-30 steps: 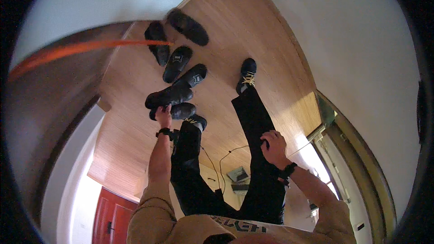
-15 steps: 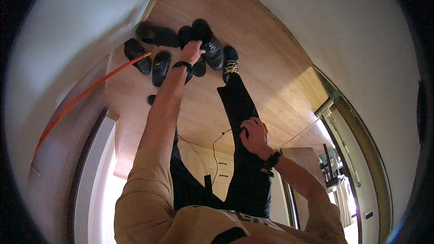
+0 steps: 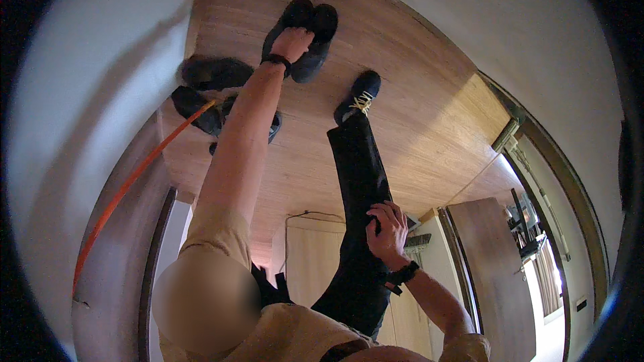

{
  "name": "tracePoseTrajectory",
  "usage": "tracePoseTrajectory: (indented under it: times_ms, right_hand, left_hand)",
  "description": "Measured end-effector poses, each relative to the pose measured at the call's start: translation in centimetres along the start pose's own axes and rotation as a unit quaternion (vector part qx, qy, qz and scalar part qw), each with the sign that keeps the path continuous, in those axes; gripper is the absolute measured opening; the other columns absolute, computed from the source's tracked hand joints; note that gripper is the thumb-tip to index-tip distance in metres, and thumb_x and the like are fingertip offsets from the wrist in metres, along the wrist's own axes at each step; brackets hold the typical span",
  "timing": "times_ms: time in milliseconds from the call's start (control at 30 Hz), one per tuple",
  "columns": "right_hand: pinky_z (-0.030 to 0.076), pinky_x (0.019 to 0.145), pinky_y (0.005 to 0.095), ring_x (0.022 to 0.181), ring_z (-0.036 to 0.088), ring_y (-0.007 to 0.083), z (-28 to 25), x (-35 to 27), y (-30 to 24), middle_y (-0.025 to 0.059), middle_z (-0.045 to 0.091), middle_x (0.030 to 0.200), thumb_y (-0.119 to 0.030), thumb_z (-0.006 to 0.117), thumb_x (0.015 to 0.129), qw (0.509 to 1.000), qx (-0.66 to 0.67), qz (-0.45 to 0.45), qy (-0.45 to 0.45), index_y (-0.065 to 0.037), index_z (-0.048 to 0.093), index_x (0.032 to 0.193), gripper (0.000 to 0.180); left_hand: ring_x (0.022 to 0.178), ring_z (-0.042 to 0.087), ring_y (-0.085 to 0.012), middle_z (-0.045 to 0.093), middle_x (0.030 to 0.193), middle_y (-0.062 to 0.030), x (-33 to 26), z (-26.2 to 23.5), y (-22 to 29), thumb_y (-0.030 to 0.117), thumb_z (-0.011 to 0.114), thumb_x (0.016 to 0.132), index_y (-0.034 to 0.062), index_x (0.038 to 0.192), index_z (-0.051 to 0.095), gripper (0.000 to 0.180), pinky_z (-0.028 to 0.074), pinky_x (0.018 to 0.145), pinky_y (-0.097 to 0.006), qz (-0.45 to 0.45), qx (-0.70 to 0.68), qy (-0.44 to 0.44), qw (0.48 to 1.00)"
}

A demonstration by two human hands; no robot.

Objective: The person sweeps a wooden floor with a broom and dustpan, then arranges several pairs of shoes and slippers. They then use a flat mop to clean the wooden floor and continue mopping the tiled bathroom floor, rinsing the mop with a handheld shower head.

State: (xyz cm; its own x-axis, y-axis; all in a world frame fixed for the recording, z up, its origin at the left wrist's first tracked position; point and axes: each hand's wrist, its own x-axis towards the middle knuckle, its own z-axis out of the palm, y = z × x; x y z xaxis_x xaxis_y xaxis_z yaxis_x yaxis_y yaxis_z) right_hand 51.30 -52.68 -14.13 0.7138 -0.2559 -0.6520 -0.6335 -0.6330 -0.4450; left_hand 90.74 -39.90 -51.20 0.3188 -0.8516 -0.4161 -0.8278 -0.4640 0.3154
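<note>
Stretched out ahead, my left hand [image 3: 292, 44] is closed on a pair of black shoes [image 3: 314, 53], its fingers at their inner sides. Whether the shoes touch the wood-look floor [image 3: 402, 87] is hard to tell. My right hand [image 3: 389, 231] lies on my right leg in black trousers [image 3: 362, 167], fingers spread and holding nothing. Dark shoes sit left of my left forearm: one lies by the wall [image 3: 215, 73], another [image 3: 196, 108] nearer me. My forearm partly covers others.
My right foot wears a dark shoe with pale yellow laces [image 3: 361, 97]. A long orange rod [image 3: 134, 177] slants across the left side, its tip over the shoes. White walls [image 3: 100, 80] close in left and ahead. A wooden door [image 3: 486, 255] stands at the right.
My left hand and the pair of shoes have moved farther ahead, away from the other shoes. My right hand stays on my leg. The whole view has shifted somewhat.
</note>
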Motion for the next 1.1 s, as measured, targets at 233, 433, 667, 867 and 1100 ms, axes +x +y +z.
tracePoseTrajectory:
  times_ms: [233, 433, 667, 867, 1100]
  right_hand:
    - [0.046, 0.103, 0.0505, 0.119, 0.057, 0.0367, -2.3, 1.8, 0.8, 0.0099, 0.069, 0.113, -0.003, 0.06, 0.076, 0.999, 0.029, 0.018, -0.005, -0.007, 0.069, 0.097, 0.024]
    - [0.045, 0.099, 0.0523, 0.124, 0.054, 0.0363, -3.7, 2.9, 2.1, 0.009, 0.067, 0.118, -0.012, 0.061, 0.082, 0.999, 0.038, 0.015, -0.021, -0.01, 0.069, 0.103, 0.023]
    - [0.045, 0.101, 0.0504, 0.121, 0.056, 0.0373, -4.5, 3.6, 1.6, 0.0103, 0.068, 0.115, -0.01, 0.06, 0.08, 0.999, 0.041, 0.008, -0.029, -0.008, 0.069, 0.103, 0.024]
    - [0.045, 0.101, 0.0508, 0.121, 0.056, 0.0366, -4.7, 4.2, 1.6, 0.0094, 0.068, 0.115, -0.013, 0.062, 0.081, 0.999, 0.028, -0.002, -0.027, -0.008, 0.07, 0.102, 0.023]
    - [0.045, 0.101, 0.0502, 0.122, 0.056, 0.0362, -4.7, 4.3, 1.9, 0.0099, 0.069, 0.115, -0.011, 0.061, 0.079, 0.999, 0.026, 0.01, -0.033, -0.008, 0.07, 0.101, 0.023]
  left_hand:
    - [0.102, 0.065, -0.0371, 0.067, 0.108, -0.0185, 4.9, 2.6, 1.1, 0.02, 0.065, 0.09, 0.0029, 0.117, 0.062, 0.032, 0.054, 0.084, -0.048, -0.054, -0.042, -0.039, 0.997]
    - [0.109, 0.063, -0.04, 0.067, 0.113, -0.0206, 8.0, 4.6, 0.3, 0.024, 0.067, 0.09, 0.0021, 0.125, 0.061, 0.041, 0.054, 0.089, -0.05, -0.075, -0.045, -0.033, 0.996]
    - [0.089, 0.068, -0.0439, 0.071, 0.095, -0.0223, 7.4, 4.7, 3.5, 0.032, 0.075, 0.088, 0.0021, 0.108, 0.067, 0.037, 0.055, 0.077, -0.053, -0.251, -0.213, 0.208, 0.921]
    - [0.09, 0.068, -0.0418, 0.072, 0.096, -0.0232, 8.3, 10.3, 2.8, 0.045, 0.082, 0.078, 0.002, 0.112, 0.069, 0.056, 0.054, 0.078, -0.051, -0.419, -0.316, 0.134, 0.841]
    - [0.093, 0.068, -0.033, 0.072, 0.09, -0.0186, 10.0, 20.3, 4.4, 0.043, 0.081, 0.082, 0.0137, 0.126, 0.064, 0.056, 0.055, 0.083, -0.043, -0.445, -0.456, 0.156, 0.755]
